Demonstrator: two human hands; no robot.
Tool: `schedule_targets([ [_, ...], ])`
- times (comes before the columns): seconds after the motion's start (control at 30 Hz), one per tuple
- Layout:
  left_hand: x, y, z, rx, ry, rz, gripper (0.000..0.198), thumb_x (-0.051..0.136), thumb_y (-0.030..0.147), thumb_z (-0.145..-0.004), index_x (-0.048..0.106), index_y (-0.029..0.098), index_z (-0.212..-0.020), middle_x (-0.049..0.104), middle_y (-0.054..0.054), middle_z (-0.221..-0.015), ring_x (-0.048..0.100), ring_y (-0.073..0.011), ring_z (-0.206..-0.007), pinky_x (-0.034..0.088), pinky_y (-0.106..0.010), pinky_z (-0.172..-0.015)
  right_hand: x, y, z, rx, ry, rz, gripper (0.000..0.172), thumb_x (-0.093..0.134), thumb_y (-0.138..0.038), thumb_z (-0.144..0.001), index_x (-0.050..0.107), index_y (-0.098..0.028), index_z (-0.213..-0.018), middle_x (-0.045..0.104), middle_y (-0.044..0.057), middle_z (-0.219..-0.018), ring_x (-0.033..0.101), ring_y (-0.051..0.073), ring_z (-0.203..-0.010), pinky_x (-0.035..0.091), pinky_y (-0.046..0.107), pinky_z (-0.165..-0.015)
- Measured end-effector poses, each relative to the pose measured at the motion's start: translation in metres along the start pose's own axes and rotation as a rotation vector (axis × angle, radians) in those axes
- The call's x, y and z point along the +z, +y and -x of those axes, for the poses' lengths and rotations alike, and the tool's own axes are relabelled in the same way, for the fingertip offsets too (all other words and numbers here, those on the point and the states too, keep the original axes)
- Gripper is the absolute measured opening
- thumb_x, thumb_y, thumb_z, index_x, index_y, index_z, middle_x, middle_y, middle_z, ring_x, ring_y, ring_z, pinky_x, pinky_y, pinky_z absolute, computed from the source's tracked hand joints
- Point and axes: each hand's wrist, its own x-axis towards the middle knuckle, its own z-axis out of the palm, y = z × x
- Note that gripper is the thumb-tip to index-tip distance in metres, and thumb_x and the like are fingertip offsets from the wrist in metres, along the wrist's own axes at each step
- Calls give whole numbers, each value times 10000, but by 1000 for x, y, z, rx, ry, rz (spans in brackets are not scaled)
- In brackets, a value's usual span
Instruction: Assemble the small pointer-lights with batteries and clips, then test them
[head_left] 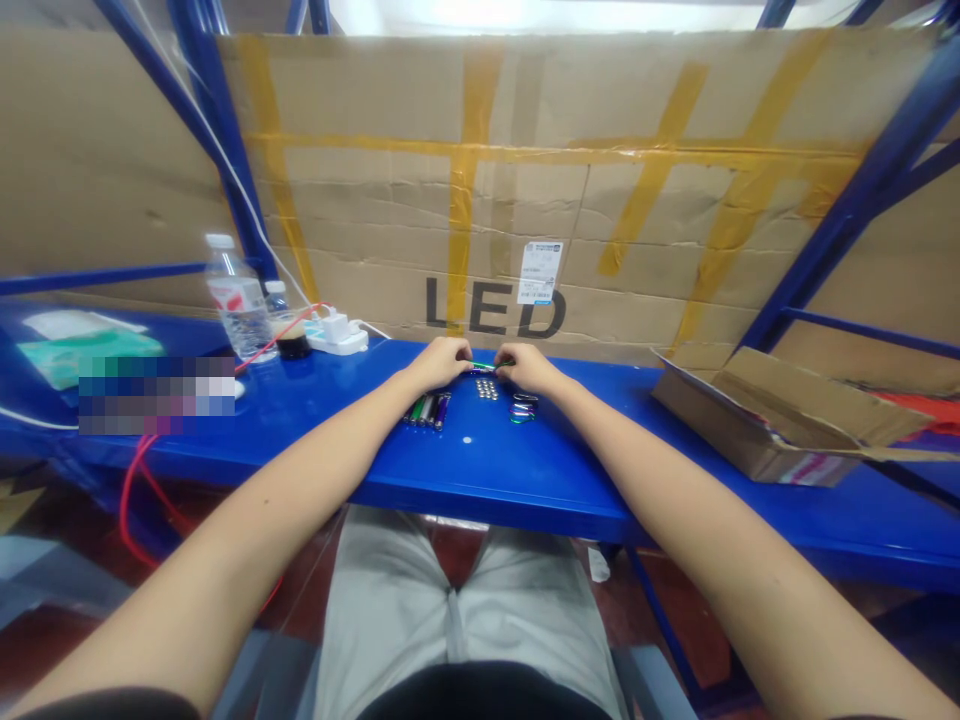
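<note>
Both my arms reach forward over a blue table (pixel 525 470). My left hand (pixel 442 362) and my right hand (pixel 527 368) are closed in pinches, meeting on one small green cylindrical part (pixel 484 367) held between them near the far edge. Just below the hands lies a cluster of small silver button-like pieces (pixel 487 389). A row of small coloured cylinders (pixel 429 410) lies under my left wrist. A few coloured rings (pixel 523 408) lie below my right hand.
Two water bottles (pixel 236 300), a dark cup (pixel 292 341) and a white power strip (pixel 337 333) with a red cable stand at the left. An open cardboard box (pixel 780 420) sits at the right. Taped cardboard marked LED (pixel 495 308) walls off the back.
</note>
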Motion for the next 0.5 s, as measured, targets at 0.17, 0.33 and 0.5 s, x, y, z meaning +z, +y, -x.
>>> schedule_targets([
  [0.17,0,-4,-4,44,-37,-160,89,727,302,-752,756,221,-776,726,-83,-858,635,-263,-860,464,-382,-800,1,4,0,-44,-13,83,117,642,-114,-839,734,-156,-898,752,75,-950,659,184,-887,472,277,-826],
  [0.33,0,-3,-5,36,-52,-199,85,729,308,-750,777,243,-775,742,-66,-824,637,-255,-861,460,-372,-827,4,6,-2,-6,49,85,213,624,-104,-833,744,-164,-998,753,76,-987,663,186,-911,475,271,-819],
  [0.5,0,-2,-2,26,-61,-254,108,718,319,-751,782,242,-792,742,-79,-844,635,-274,-886,451,-375,-816,2,2,1,47,23,107,179,602,-99,-830,765,-147,-886,769,85,-938,675,190,-877,475,268,-795],
])
